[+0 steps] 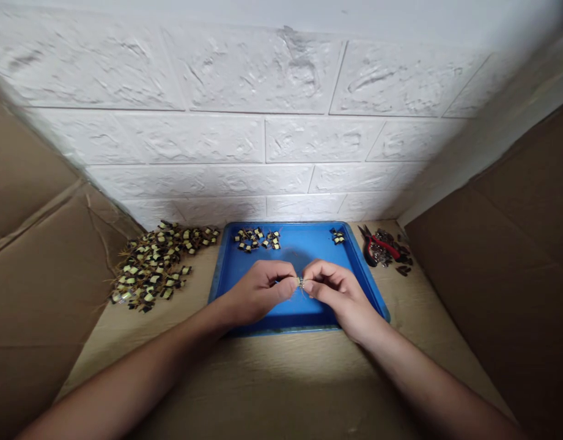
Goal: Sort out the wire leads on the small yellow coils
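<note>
Over the blue tray point(281, 319), both hands meet at one small wound coil point(300, 283) with metal pins and thin wires. My left hand point(267, 287) pinches its left side between thumb and index finger. On the other side, the thumb and fingertips of my right hand point(334, 287) close on the pins or wires; exactly which is too small to tell. Fingers hide most of the coil. Similar black-and-yellow coils point(256, 239) lie in the tray's back left corner, and a few more coils point(337, 236) at its back right.
A large heap of black-and-yellow coils point(155, 263) with loose wires is left of the tray. Red-handled pliers point(377, 247) rest on small dark and metallic pieces point(391, 244) at right. Cardboard walls point(501, 244) flank the wooden table point(281, 385); a white brick-patterned wall point(226, 137) stands behind.
</note>
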The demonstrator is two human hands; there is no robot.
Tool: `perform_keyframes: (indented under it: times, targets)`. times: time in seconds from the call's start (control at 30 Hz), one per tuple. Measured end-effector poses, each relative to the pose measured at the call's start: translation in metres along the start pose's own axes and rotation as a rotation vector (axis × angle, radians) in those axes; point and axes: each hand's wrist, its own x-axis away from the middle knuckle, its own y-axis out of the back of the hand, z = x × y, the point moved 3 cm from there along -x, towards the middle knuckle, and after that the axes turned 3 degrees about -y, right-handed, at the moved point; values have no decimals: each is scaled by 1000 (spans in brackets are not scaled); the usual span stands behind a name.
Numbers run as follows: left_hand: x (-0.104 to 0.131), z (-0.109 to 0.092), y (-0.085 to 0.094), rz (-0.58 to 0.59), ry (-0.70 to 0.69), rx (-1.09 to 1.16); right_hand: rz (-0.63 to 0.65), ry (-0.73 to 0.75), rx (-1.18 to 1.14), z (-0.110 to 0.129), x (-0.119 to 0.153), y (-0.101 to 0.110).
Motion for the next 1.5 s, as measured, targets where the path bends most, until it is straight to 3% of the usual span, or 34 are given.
perform_keyframes:
  times: [0.47, 0.7, 1.1, 1.37, 1.5]
  targets:
    - [0, 0, 0, -14, 14, 47, 44, 3, 6, 0, -3, 1]
    - [-1, 1, -1, 36, -3, 17, 34, 30, 49, 1, -5, 3]
    - [-2, -3, 0, 70, 18, -88, -194, 508, 625, 29, 15, 2]
    - [-2, -4, -3, 96, 4, -100, -180, 732, 827, 29, 20, 1]
    - [-1, -3, -5, 118, 17, -98, -125, 778, 857, 29, 20, 3]
